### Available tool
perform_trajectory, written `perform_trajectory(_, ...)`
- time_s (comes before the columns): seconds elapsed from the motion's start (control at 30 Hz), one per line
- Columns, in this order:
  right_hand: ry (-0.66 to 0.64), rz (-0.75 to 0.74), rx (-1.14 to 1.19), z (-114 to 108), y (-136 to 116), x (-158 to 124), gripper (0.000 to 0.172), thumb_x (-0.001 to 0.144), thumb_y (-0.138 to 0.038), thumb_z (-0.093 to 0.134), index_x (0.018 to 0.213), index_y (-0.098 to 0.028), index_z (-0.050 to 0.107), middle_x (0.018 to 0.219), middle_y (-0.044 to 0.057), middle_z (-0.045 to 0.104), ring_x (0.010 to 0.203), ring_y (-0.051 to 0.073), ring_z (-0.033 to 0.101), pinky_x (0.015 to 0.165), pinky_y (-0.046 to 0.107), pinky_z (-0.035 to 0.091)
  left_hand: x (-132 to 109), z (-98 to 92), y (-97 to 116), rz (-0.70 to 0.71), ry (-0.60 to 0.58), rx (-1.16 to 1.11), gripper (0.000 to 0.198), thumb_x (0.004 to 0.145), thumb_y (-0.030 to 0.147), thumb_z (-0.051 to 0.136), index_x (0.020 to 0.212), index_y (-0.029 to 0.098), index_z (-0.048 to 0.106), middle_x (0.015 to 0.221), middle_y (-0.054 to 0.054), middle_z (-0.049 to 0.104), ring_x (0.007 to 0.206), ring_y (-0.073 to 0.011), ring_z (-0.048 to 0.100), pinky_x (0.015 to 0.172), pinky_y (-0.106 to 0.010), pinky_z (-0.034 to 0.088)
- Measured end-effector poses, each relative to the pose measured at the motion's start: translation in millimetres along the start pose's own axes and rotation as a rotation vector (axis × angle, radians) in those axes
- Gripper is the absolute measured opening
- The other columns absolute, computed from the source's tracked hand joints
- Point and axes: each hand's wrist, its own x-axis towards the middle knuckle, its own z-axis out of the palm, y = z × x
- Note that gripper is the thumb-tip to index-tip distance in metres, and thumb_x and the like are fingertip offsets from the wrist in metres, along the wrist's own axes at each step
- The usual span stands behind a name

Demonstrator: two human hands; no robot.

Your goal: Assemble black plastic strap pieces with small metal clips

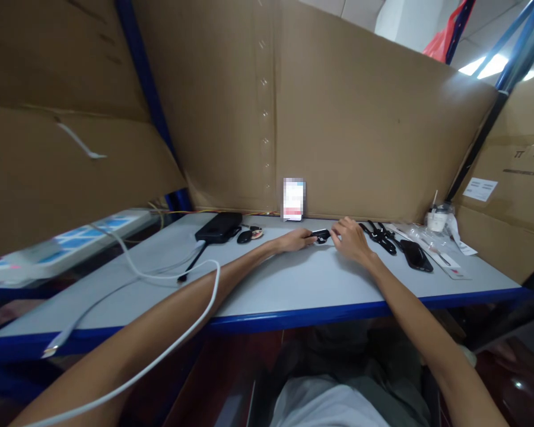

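My left hand is closed on the left end of a small black object with a pale shine along its top edge. Its exact kind is too small to make out. At the object's right end, the bent fingers of my right hand are closed on it, partly covering that end. Both hands are low over the grey tabletop. Just right of my right hand lie several black watch-like straps. Behind my hands, a phone with a lit, blurred screen leans upright against the cardboard.
A black box-like device with a short cable, and keys with a black fob, lie left. On the right are a dark phone, plastic wrapping and a white cup. A white cable crosses my left arm; a power strip stands far left.
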Motion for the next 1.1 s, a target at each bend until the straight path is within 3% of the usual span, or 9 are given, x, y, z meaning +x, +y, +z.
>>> perform_trajectory(0.2,-0.169,-0.081,-0.045,7.3,-18.7,-3.6,0.029,0.105,-0.03,0.047,0.106,-0.014,0.071,0.107,0.014,0.071,0.103,0.024,0.06,0.088,0.034,0.041,4.1,2.0,-4.6,0.012,0.012,0.102,0.038,0.089,0.054,0.046,0.071,0.02,0.048,0.062,0.002,0.045,0.06,-0.013,0.036,0.057,-0.028,0.025)
perform_trajectory(0.5,-0.261,-0.039,-0.15,6.8,-22.6,-1.9,0.038,0.109,-0.034,0.037,0.112,-0.013,0.069,0.11,0.016,0.072,0.108,0.027,0.063,0.088,0.035,0.044,6.6,3.0,-4.1,0.038,0.066,0.23,0.037,0.09,0.049,0.046,0.071,0.018,0.055,0.064,-0.001,0.055,0.06,-0.0141,0.044,0.057,-0.028,0.026)
perform_trajectory(0.83,-0.345,-0.016,-0.17,1.5,-30.4,-0.4,0.042,0.109,-0.03,0.028,0.117,-0.013,0.066,0.115,0.019,0.072,0.111,0.027,0.065,0.088,0.034,0.046,7.6,2.9,-1.2,0.024,0.06,0.321,0.04,0.092,0.046,0.046,0.086,0.014,0.069,0.076,-0.007,0.068,0.067,-0.0174,0.054,0.06,-0.028,0.031)
perform_trajectory(1.1,-0.347,0.23,-0.112,11.6,-39.8,1.1,0.042,0.107,-0.033,0.032,0.115,-0.017,0.07,0.108,0.015,0.076,0.098,0.027,0.071,0.082,0.033,0.046,3.4,7.5,4.9,0.002,0.108,0.439,0.039,0.094,0.042,0.043,0.096,0.014,0.071,0.091,-0.013,0.074,0.076,-0.0216,0.061,0.062,-0.029,0.033)
